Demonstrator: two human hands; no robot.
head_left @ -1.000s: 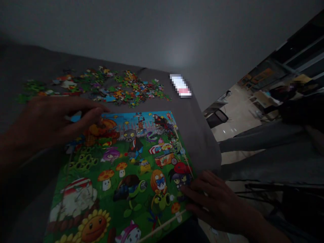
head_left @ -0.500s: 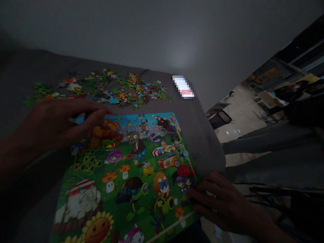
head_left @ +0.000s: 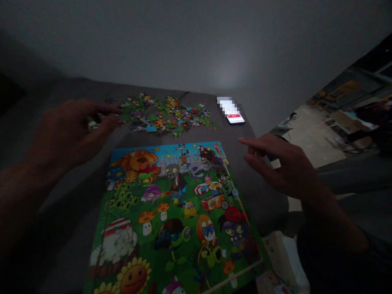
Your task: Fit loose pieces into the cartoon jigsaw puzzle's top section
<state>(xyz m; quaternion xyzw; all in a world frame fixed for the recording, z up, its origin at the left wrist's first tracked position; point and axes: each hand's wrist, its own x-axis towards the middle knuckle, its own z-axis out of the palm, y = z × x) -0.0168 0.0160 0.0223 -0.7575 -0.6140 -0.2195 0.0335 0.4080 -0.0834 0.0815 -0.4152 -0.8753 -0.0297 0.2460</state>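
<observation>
A puzzle board (head_left: 183,216) with a cartoon garden picture lies on the grey cloth, a pale strip along its right and lower edges. My left hand (head_left: 73,130), slightly blurred, hovers at the left end of a pile of loose jigsaw pieces (head_left: 168,118). Its thumb and forefinger are a little apart, and I see nothing held; its fingers cover some pieces. Right of the board, my right hand (head_left: 281,165) is raised off the surface. Its forefinger points left, the thumb sits apart below it, and nothing is between them.
A lit phone (head_left: 235,118) lies at the back right, near the wall (head_left: 153,45). The cloth-covered surface (head_left: 257,192) drops off at the right. Beyond that are a pale floor (head_left: 303,130) and a white bag-like item (head_left: 284,257) lower down.
My left hand has moved from the board's top left corner up to the pieces. My right hand has let go of the board's right edge and risen. The view has shifted left.
</observation>
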